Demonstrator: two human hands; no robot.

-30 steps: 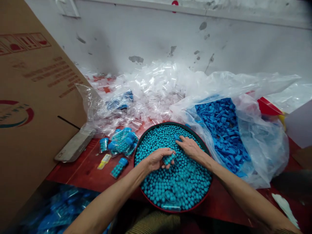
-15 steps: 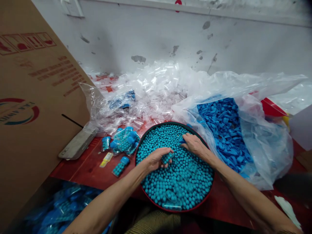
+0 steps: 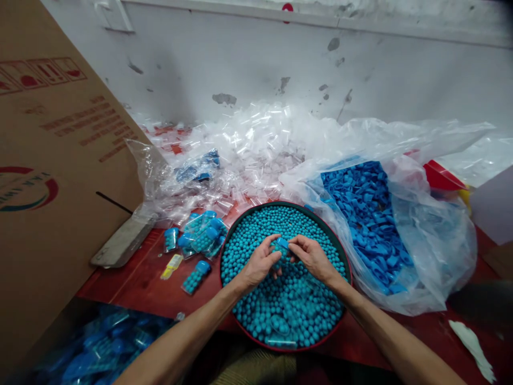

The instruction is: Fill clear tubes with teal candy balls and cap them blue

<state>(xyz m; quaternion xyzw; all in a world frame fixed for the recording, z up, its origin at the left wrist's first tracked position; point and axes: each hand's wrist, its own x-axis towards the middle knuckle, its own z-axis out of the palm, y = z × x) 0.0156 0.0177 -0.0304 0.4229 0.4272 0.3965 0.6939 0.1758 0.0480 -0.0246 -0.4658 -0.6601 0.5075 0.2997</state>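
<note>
- Holding small clear container (image 3: pixel 279 256) of beads in left hand (image 3: pixel 258 263), thumb and fingers clamped around body, probably to steady it from one side
- Pinching blue cap (image 3: pixel 282 243) at container's top with right hand (image 3: pixel 313 259), thumb and fingertips together at near edge, probably for fine control; cannot tell how firmly seated
- Positioned between both hands, above round tub (image 3: pixel 334 238) of turquoise beads (image 3: pixel 260 313), likely for catching strays
- Lying near tub's front rim, among beads: clear tube (image 3: pixel 281 341)
- Set just left of tub on red table (image 3: pixel 140 286): cluster of capped containers (image 3: pixel 202 238), plus single filled container (image 3: pixel 195 277) on its side, seemingly within easy left-hand reach
- Spread behind tub: heap of clear empties (image 3: pixel 260 155)
- Gathered in open plastic bag (image 3: pixel 433 240) to right: loose blue caps (image 3: pixel 364 214), handy for right-hand picking
</note>
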